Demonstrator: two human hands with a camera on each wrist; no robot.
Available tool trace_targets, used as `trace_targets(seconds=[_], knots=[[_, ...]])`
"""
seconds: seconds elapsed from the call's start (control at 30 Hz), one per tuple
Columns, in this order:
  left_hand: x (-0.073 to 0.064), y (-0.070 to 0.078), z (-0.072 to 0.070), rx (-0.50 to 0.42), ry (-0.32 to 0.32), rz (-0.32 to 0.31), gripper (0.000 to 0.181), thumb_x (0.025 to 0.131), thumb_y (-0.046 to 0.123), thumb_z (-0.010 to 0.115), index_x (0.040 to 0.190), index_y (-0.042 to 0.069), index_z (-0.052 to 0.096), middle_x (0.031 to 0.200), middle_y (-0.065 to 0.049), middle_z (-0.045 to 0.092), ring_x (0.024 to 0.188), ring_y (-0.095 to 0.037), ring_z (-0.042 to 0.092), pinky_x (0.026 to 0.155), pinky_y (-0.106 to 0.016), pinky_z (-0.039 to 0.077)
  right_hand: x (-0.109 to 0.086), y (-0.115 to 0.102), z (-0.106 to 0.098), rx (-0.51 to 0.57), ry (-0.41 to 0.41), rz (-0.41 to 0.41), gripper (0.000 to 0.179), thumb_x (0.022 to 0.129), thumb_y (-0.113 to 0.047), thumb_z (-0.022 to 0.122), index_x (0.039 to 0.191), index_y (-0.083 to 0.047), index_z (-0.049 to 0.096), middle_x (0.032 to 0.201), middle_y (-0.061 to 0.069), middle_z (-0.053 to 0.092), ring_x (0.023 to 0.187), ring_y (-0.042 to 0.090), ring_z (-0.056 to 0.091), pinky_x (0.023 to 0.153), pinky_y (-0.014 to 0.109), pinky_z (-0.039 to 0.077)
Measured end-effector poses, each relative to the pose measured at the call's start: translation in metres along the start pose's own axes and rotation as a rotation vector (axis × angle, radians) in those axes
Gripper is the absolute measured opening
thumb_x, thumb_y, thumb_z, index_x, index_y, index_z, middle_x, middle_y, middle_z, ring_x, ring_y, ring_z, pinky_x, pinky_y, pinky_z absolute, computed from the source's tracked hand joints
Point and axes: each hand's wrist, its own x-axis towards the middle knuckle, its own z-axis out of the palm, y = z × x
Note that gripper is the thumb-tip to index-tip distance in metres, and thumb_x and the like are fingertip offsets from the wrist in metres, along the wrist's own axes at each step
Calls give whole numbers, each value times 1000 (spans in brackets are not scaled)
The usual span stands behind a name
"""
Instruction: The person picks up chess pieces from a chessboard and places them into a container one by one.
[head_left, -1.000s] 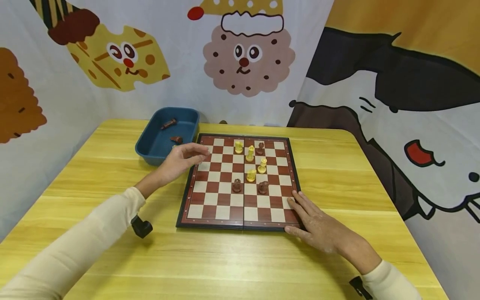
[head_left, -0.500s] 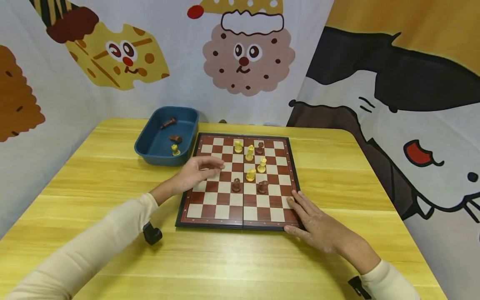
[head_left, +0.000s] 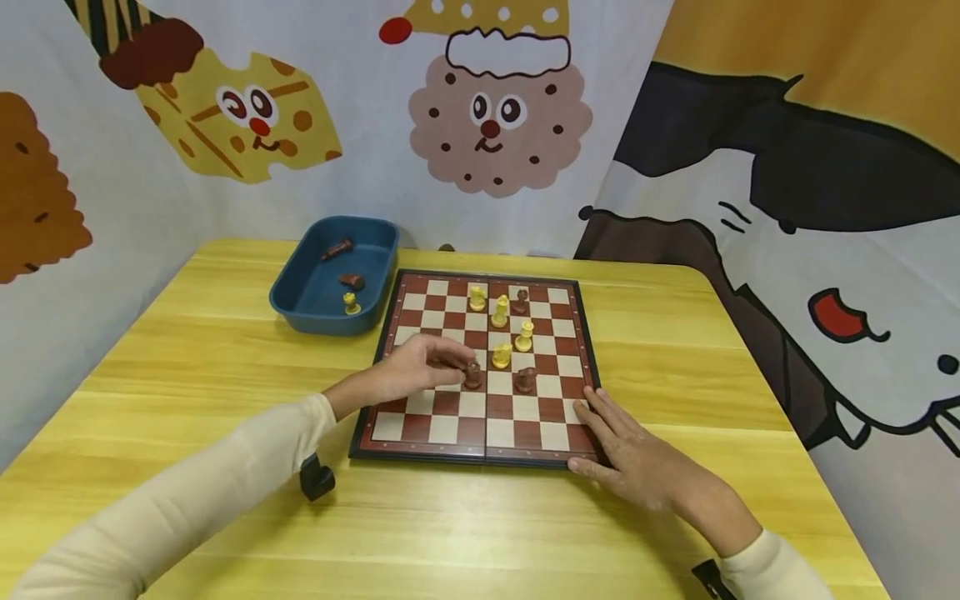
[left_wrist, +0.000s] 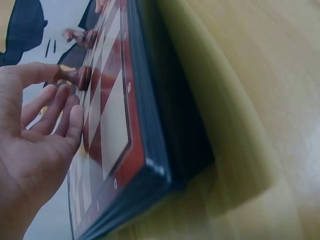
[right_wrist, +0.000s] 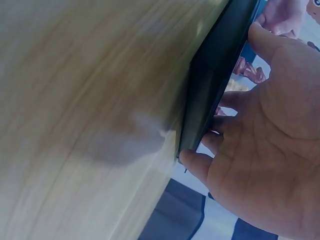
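My left hand (head_left: 420, 367) reaches over the chessboard (head_left: 457, 427), its thumb and fingers either side of a brown crown-topped chess piece (head_left: 473, 377). In the left wrist view, the thumb is at the head of this brown piece (left_wrist: 80, 77), with the other fingers loosely bent beside it; a firm pinch does not show. Flat across the board's near right corner rests my right hand (head_left: 637, 458), fingers stretched out. The right wrist view shows its thumb and fingers along the board's dark edge (right_wrist: 210, 75). A brown knight (head_left: 526, 381) stands right of the crown-topped piece.
Several yellow pieces, among them a knight (head_left: 502, 357) and a crowned piece (head_left: 524, 336), stand upright close by on the board. Another brown piece (head_left: 521, 301) is farther back. The blue bin (head_left: 288, 304) at left holds two brown pieces and a yellow piece (head_left: 352, 303).
My left hand has moved from beside the blue bin, right and nearer across the board, to the brown crown-topped piece. The right hand stays on the board's corner.
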Motion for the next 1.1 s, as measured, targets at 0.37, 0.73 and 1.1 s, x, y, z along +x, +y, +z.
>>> trace_targets(seconds=[0.37,0.73,1.1], knots=[[9,4,17,116,49,43,24,95,4,73,119,0,73,110,-8,73,97,-21,68,81,-33,57,-1,1,1,-8,17,-10,89,100,-66,46,162,-7,24,169,15,7,153,37,6,113,62,28],[6,6,12,99,105,8,26,98,7,70,124,5,74,116,-3,73,89,-20,66,65,-27,52,0,1,2,3,-2,-5,90,100,-69,43,163,-7,23,169,14,7,153,37,5,114,62,27],[4,6,-1,66,244,42,28,99,7,69,125,-2,71,114,-11,73,98,-25,68,83,-40,58,-1,-2,0,-9,-11,3,91,99,-70,41,163,-7,22,169,14,5,153,36,4,113,61,28]])
